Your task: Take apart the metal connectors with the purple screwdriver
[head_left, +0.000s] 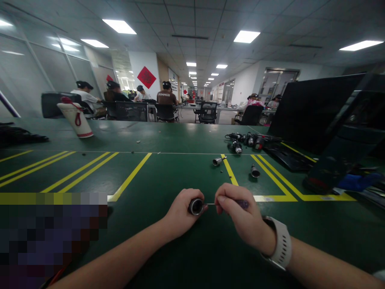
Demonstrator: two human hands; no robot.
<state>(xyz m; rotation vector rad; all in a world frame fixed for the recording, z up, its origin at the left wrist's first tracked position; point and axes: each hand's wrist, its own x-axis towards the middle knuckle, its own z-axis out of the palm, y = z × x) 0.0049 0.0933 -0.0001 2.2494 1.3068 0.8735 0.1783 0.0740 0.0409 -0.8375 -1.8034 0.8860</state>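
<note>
My left hand (183, 214) is closed around a hollow metal cylinder (197, 206), its dark open end turned toward me. A screwdriver (242, 204) with a purplish handle sits in my right hand (237, 212), its thin shaft pointing left. The shaft's tip meets the cylinder's right side, near my left fingertips; exact contact is hidden. Beyond my hands lie two cup-shaped metal pieces with thin shanks, one metal cup (217, 161) on its side and another metal cup (255, 171) further right. A pale watch is on my right wrist.
Dark tools with cords (237, 144) lie at the back right, beside a black monitor (313, 108) and a dark bottle (337, 160). A white cup (76, 120) stands back left. Yellow tape (132, 176) marks the green table (180, 140). People sit at tables beyond.
</note>
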